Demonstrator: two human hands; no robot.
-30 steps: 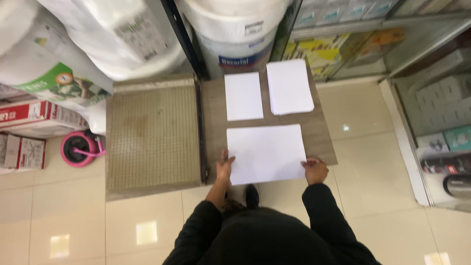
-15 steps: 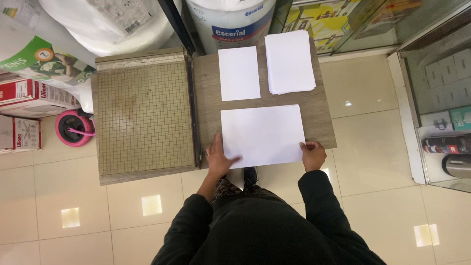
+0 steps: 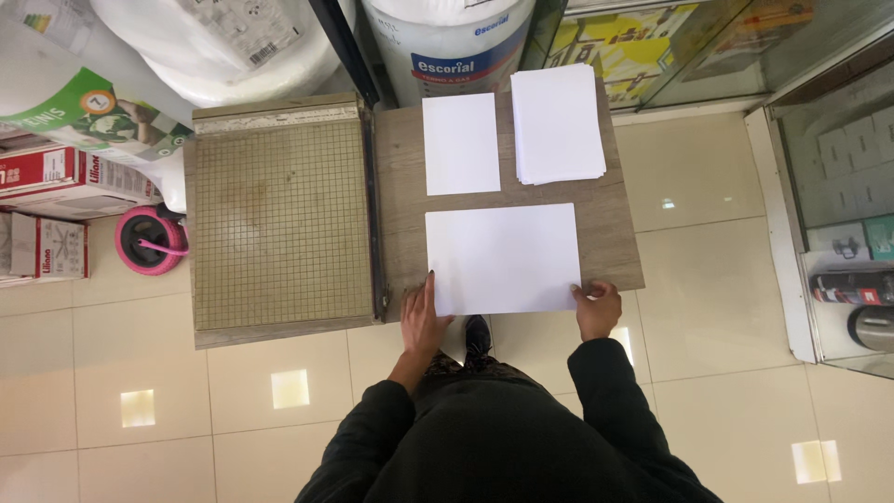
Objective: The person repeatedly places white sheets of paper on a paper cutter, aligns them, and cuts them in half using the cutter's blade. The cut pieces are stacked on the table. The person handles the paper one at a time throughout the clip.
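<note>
Big sheet [image 3: 503,258] lies flat in landscape at centre frame, on the near part of the wood table [image 3: 615,242]. Left hand [image 3: 424,321] rests flat at the sheet's lower-left corner, fingers straight and pointing up-frame, touching the edge, not clamped on anything. Right hand [image 3: 598,307] sits at the lower-right corner, fingers curled onto the sheet's edge; looks like a light pinch on the corner, but can't tell for sure from this angle.

Above the big sheet, upper centre: one small sheet [image 3: 461,143] in portrait, apart from it. Just right of that, a paper stack [image 3: 557,124], slightly fanned, reaching the table's far edge.

Left of the table, touching it: paper cutter [image 3: 279,219] with gridded bed, blade arm [image 3: 372,205] lying down along its right side.

Upper left: large white rolls [image 3: 223,47], boxes [image 3: 56,186] and a pink tape reel [image 3: 147,240] on the tile floor [image 3: 708,261]. Top centre: a white tub [image 3: 447,42]. Right edge: glass cabinet [image 3: 838,186].
</note>
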